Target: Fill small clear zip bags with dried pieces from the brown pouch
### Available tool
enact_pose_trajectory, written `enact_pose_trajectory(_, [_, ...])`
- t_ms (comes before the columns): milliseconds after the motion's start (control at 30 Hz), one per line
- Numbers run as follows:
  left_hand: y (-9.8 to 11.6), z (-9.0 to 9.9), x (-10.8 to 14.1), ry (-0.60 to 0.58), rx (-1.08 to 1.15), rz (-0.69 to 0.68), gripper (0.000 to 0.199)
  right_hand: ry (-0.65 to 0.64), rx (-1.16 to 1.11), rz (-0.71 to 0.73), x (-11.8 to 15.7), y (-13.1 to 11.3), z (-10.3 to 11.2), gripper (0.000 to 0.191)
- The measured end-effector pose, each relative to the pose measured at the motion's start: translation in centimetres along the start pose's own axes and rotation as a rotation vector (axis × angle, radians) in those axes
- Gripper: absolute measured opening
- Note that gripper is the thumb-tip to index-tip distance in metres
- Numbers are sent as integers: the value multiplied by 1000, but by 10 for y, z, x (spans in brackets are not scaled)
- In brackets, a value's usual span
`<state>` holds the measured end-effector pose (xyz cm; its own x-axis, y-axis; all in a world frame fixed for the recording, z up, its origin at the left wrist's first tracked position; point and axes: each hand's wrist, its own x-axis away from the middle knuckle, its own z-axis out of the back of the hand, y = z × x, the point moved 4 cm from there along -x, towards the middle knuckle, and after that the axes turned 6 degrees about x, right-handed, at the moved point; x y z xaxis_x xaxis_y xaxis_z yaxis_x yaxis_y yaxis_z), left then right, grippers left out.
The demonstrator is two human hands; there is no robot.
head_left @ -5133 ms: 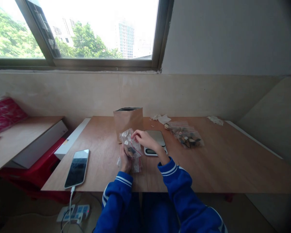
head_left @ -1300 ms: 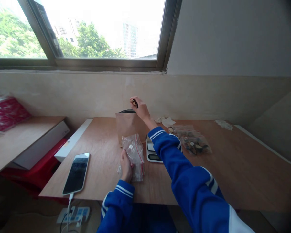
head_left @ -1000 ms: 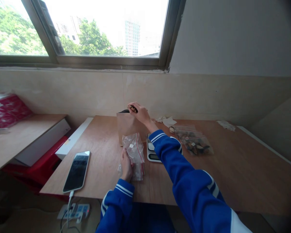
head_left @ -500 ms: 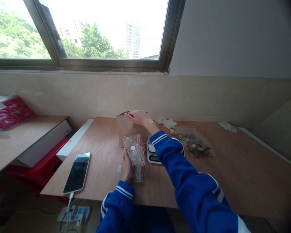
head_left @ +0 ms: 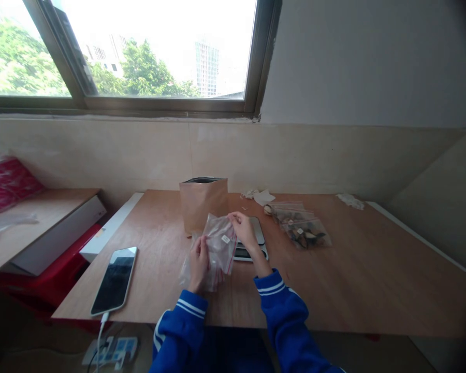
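Observation:
Between my two hands is a clear zip-lock bag (head_left: 219, 243) with a red seal line and a small white label. My left hand (head_left: 199, 261) pinches its left side, while my right hand (head_left: 244, 230) grips the upper right corner. More clear bags (head_left: 212, 282) lie on the table beneath it. Just behind stands an upright brown paper pouch (head_left: 204, 202), its mouth open and dark inside. A white kitchen scale (head_left: 257, 231) sits partly behind my right hand.
Filled zip-lock bags (head_left: 305, 230) with dark pieces lie to the right. Crumpled tissue (head_left: 263, 197) rests near the wall. At left lies a phone (head_left: 115, 280) with a charging cable. A second table (head_left: 62, 199) holds a pink-and-white package (head_left: 11, 181); another person's fingers show at the left edge.
My right hand has come back from the brown pouch's mouth to the zip-lock bag and now holds its corner. My left hand keeps hold of the bag. The view has shifted slightly right.

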<state>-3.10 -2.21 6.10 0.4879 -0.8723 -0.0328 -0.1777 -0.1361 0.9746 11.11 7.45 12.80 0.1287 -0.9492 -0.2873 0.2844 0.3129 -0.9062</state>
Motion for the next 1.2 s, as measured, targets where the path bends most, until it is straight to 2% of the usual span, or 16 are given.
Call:
enact_pose_trajectory(67, [14, -1, 3, -91, -95, -78, 45, 114, -30, 22, -2, -1, 13, 41])
enact_pose_trajectory(133, [27, 2, 5, -103, -150, -119, 42, 163, -65, 21, 1, -3, 16, 41])
enact_pose_trajectory(233, [36, 16, 10, -35, -225, -78, 41, 183, -139, -53, 17, 1, 5, 43])
enact_pose_trajectory(333, [28, 36, 17, 41, -451, -23, 33, 201, -149, -110, 44, 13, -9, 43])
enact_pose_trajectory(400, [24, 49, 21, 109, -697, -94, 26, 232, -93, -88, 64, 20, -11, 40])
enact_pose_trajectory(500, [27, 65, 17, 211, -996, -278, 37, 291, -15, -65, 92, 28, 2, 36])
enact_pose_trajectory(567, [34, 71, -2, 235, -1054, -386, 37, 338, 12, -86, 107, 35, 19, 34])
enact_pose_trajectory(633, [41, 73, -36, 219, -1045, -443, 33, 403, 29, -113, 118, 46, 40, 32])
enact_pose_trajectory(733, [43, 68, -104, 203, -909, -378, 32, 478, 51, -143, 130, 66, 71, 33])
enact_pose_trajectory(833, [38, 53, -165, 45, -627, -290, 38, 512, 104, -164, 141, 83, 95, 35])
enact_pose_trajectory(900, [36, 43, -190, -63, -540, -259, 35, 475, 155, -149, 148, 85, 100, 34])
enact_pose_trajectory(967, [33, 37, -203, -165, -479, -203, 28, 347, 199, -95, 152, 74, 89, 32])
enact_pose_trajectory(1067, [26, 39, -209, -246, -431, -123, 25, 62, 247, 46, 153, 39, 48, 35])
enact_pose_trajectory(1133, [19, 46, -208, -233, -427, -73, 27, -79, 310, 111, 150, 14, 15, 48])
enact_pose_trajectory(1200, [13, 57, -204, -171, -446, -27, 29, -198, 382, 157, 146, -4, -14, 66])
